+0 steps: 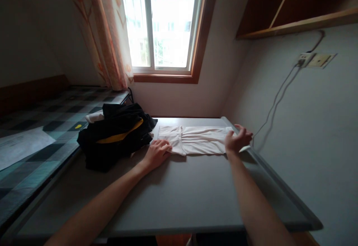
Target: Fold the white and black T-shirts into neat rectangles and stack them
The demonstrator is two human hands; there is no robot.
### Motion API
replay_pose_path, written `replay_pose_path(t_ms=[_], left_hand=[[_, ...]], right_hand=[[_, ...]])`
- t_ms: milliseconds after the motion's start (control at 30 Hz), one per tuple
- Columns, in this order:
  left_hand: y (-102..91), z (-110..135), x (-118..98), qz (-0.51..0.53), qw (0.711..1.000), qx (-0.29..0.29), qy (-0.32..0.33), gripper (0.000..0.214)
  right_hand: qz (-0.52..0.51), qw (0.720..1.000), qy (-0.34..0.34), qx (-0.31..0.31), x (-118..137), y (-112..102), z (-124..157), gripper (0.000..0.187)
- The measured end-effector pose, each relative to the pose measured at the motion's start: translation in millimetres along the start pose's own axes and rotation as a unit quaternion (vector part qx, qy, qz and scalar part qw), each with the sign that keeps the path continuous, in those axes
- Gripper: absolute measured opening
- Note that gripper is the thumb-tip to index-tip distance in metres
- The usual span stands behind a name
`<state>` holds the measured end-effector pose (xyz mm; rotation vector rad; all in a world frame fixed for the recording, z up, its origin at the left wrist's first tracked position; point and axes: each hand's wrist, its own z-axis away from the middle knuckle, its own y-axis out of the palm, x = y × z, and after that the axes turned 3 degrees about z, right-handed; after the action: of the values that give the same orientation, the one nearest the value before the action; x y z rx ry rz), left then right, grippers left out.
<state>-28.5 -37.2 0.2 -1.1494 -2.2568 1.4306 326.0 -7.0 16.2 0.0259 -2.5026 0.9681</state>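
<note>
A pale pink folded garment (195, 139) lies flat near the far side of the grey table (181, 194). My left hand (156, 153) rests palm down on the garment's near left corner, fingers spread flat. At the garment's right end is my right hand (237, 138), fingers loosely curled over the cloth's edge; whether it grips the cloth is unclear.
A heap of black clothes with a yellow stripe (116, 138) sits on the table's left, touching the garment's left end. A bed with a checked cover (41, 126) runs along the left. The wall with a socket and cable (307, 59) stands at the right, a window behind.
</note>
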Motion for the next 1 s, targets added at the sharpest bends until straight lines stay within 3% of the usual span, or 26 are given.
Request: replay_pose_path(t_ms=[67,200,267,367,467,567,633,667,733,867,933,1000], left_hand=[[-1.3,-1,1,-0.021,1.0,-0.01,-0.021,0.009],[-1.8,0,4,-0.035,0.998,-0.029,-0.041,0.02],[-1.0,0,4,-0.031,0.998,-0.032,-0.039,0.017],[0.0,0,3,-0.026,0.999,-0.034,-0.029,0.009],[-0.9,0,2,-0.035,0.998,-0.04,-0.039,0.009],[-3.2,-1,4,-0.024,0.992,-0.091,-0.089,0.012],[-4.3,-2,7,0.009,0.982,-0.144,-0.125,0.013],[-4.5,-2,9,0.028,0.976,-0.165,-0.136,0.014],[-4.0,-2,12,0.054,0.971,-0.187,-0.141,0.019],[-1.4,0,12,0.042,0.986,-0.145,-0.074,0.04],[-0.5,-1,6,0.037,0.995,-0.09,0.0,0.05],[0.0,-4,-1,0.041,0.996,-0.025,0.079,0.056]], right_hand=[[-0.015,0.999,-0.035,0.025,17,5,11,0.032],[-0.007,0.975,-0.146,0.169,45,18,34,0.038],[0.028,0.966,-0.15,0.209,49,21,40,0.04],[0.043,0.963,-0.139,0.227,47,19,39,0.027],[-0.055,0.956,-0.144,0.25,48,15,34,0.017],[-0.216,0.891,-0.169,0.363,59,10,36,0.018],[-0.266,0.835,-0.188,0.445,69,8,42,0.025],[-0.272,0.82,-0.192,0.466,73,7,44,0.027],[-0.263,0.83,-0.191,0.453,79,7,49,0.027],[-0.136,0.919,-0.219,0.297,80,10,53,0.027],[-0.067,0.932,-0.252,0.254,78,14,53,0.027],[-0.029,0.926,-0.273,0.258,77,19,53,0.031]])
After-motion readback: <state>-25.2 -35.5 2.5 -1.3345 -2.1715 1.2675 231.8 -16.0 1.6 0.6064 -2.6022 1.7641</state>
